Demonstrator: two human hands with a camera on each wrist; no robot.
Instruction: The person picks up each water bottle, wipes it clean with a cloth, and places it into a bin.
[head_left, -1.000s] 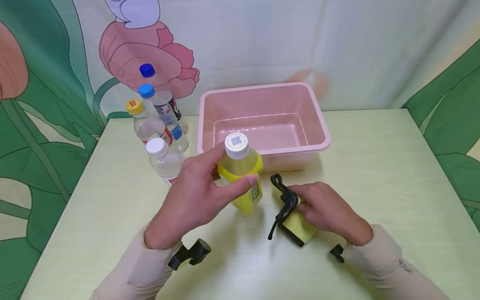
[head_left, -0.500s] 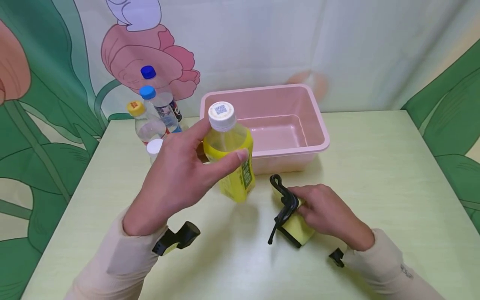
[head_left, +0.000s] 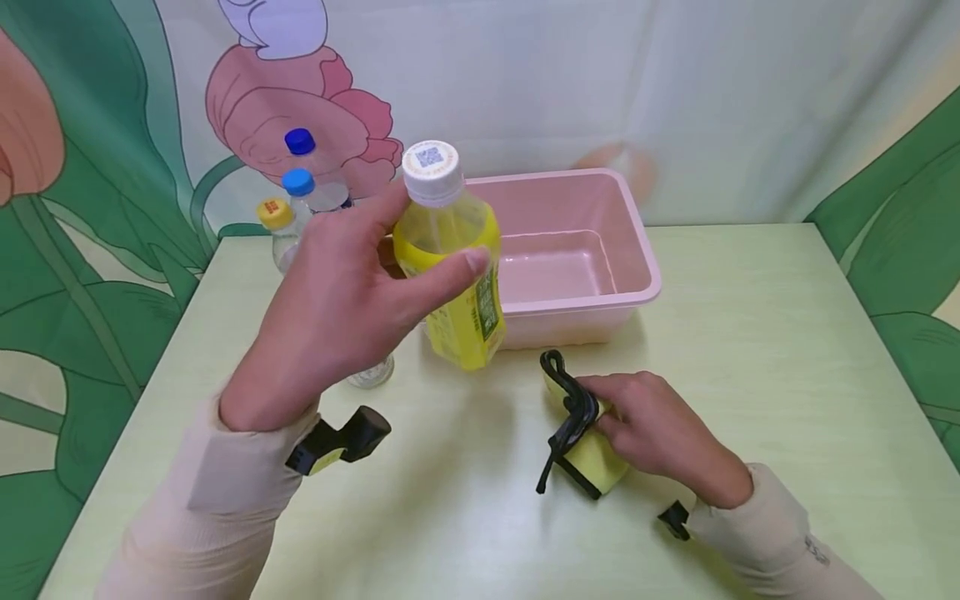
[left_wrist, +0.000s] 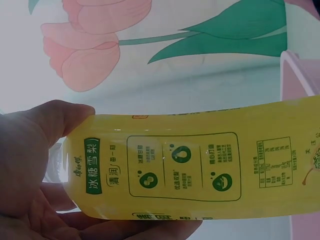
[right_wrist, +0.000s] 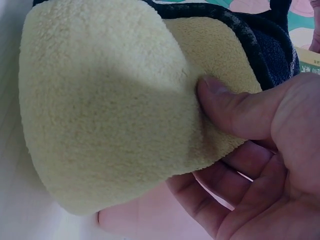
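My left hand (head_left: 330, 292) grips a plastic drink bottle (head_left: 465, 321) with a yellow label and white cap, held above the table in front of the pink bin. In the left wrist view the bottle (left_wrist: 200, 165) lies across the picture, thumb on one side and fingers on the other. Lower right, my right hand (head_left: 656, 425) pinches a folded yellow cloth (head_left: 600, 462) with black edging and a black cord loop. Up close in the right wrist view, the cloth (right_wrist: 105, 105) looks fuzzy, with the thumb (right_wrist: 230, 107) pressed on it.
The pink plastic bin (head_left: 570, 308) stands at the back of the table (head_left: 750, 350). Behind my left hand stand several bottles, among them ones with a yellow cap (head_left: 274, 213), a light blue cap (head_left: 297, 182) and a dark blue cap (head_left: 299, 141). A patterned curtain (head_left: 510, 83) hangs behind.
My left hand has raised the bottle and moved it a little left, now covering more of the standing bottles. The right hand and cloth have barely moved.
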